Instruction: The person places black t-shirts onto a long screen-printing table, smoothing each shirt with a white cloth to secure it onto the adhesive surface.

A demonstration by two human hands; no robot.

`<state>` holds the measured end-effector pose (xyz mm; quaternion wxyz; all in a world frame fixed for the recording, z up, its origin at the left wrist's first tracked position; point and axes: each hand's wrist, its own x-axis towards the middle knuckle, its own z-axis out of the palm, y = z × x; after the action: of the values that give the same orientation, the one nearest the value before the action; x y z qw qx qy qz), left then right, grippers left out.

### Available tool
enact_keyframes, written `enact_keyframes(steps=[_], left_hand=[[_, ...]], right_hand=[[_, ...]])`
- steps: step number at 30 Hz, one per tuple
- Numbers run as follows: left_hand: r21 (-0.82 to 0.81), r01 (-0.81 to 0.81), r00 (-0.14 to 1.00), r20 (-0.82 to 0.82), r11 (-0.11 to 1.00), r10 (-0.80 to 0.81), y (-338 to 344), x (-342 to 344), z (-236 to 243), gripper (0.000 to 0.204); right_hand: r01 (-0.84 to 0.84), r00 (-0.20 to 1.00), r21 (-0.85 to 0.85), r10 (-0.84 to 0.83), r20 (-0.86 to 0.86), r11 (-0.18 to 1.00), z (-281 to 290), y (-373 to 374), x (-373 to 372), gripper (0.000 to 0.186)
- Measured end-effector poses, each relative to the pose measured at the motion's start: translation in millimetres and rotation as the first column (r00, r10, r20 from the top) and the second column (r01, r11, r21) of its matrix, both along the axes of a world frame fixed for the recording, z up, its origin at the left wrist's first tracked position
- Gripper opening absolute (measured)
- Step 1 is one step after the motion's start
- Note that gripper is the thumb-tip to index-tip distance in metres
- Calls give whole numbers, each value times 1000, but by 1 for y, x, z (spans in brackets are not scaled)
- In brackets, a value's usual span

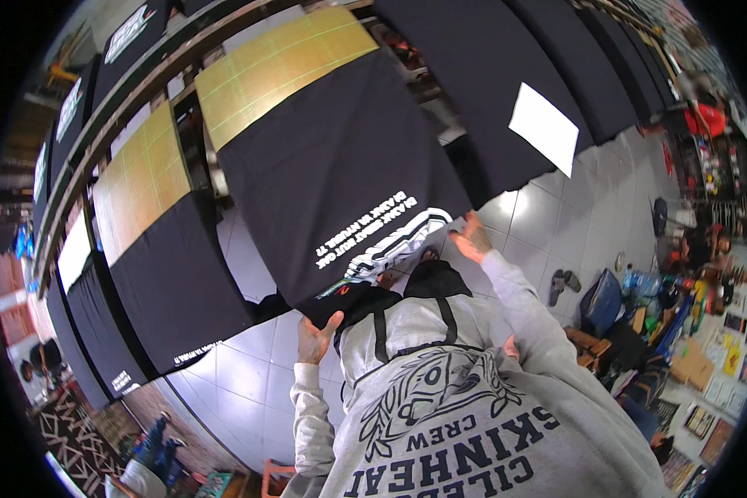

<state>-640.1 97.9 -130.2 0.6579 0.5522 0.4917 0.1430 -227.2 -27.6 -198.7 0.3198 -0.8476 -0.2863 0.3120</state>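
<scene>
A black printed shirt (pixel 332 158) lies over a tan board (pixel 286 62), with the board's far end bare. White lettering and a white striped print (pixel 402 245) run along its near edge, which droops off the board toward me. My left hand (pixel 315 336) grips the left corner of that edge, thumb on top and the other fingers partly hidden under the cloth. At the right corner my right hand (pixel 473 239) pinches the same edge. The cloth between my hands hangs in folds, so part of the print is bent out of sight.
More black shirts lie on boards to the left (pixel 174 274) and right (pixel 490 83). A white sheet (pixel 545 129) rests on the right one. Slippers (pixel 564 284) sit on the tiled floor (pixel 515 249). A person (pixel 145 473) is at lower left, another (pixel 705 116) at far right.
</scene>
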Motion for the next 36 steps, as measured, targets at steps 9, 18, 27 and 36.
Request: enact_keyframes(steps=[9, 18, 27, 36], left_hand=[[-160, -123, 992, 2, 979, 125, -35, -18, 26, 44], [-495, -168, 942, 174, 853, 286, -59, -56, 68, 56], [-551, -172, 849, 338, 817, 406, -133, 20, 128, 83], [-760, 38, 777, 430, 648, 459, -115, 122, 49, 83]], right_hand=[[-141, 985, -142, 153, 80, 980, 25, -31, -7, 35], [-168, 958, 187, 205, -202, 968, 139, -127, 5, 32], [43, 612, 617, 468, -638, 786, 265, -186, 30, 43], [-235, 599, 862, 765, -236, 450, 332, -109, 84, 43]])
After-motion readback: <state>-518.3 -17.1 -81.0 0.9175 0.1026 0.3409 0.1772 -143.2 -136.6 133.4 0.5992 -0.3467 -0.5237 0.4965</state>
